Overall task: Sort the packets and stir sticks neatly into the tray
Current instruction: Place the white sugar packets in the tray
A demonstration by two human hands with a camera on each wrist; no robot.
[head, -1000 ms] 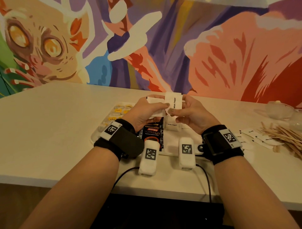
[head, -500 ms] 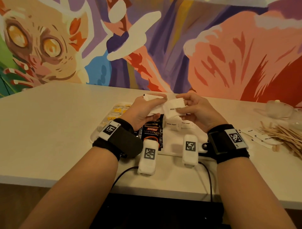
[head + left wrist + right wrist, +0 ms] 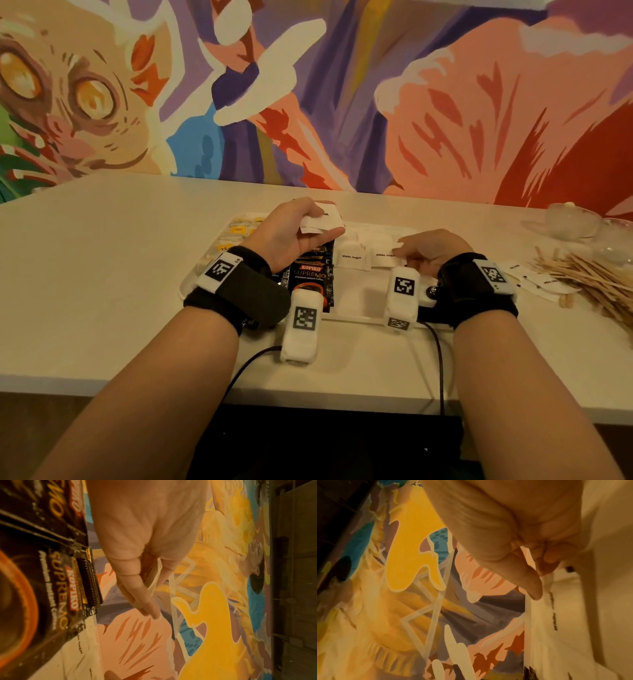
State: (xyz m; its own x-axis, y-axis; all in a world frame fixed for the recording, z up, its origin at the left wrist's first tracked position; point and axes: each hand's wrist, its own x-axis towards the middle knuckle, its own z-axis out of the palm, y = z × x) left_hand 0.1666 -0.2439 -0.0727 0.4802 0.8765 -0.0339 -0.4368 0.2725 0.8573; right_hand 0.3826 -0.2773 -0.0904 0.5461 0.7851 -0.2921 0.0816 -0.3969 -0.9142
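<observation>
Head view — white paper sugar packets (image 3: pixel 322 221) were pinched in the left hand (image 3: pixel 291 236); another white sugar packet (image 3: pixel 385 255) was pinched by the right hand (image 3: pixel 433 248) over the white plastic tray (image 3: pixel 363 301) — loosely held, they could spill crooked.

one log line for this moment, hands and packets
left hand: holds white sugar packets above tray | right hand: pinches sugar packet in tray | stir sticks: unsorted

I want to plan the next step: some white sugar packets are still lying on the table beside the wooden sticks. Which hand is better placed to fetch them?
Probably the right hand: the loose white paper sugar packets lie on its side of the white plastic tray. The left hand already holds white packets.
</observation>
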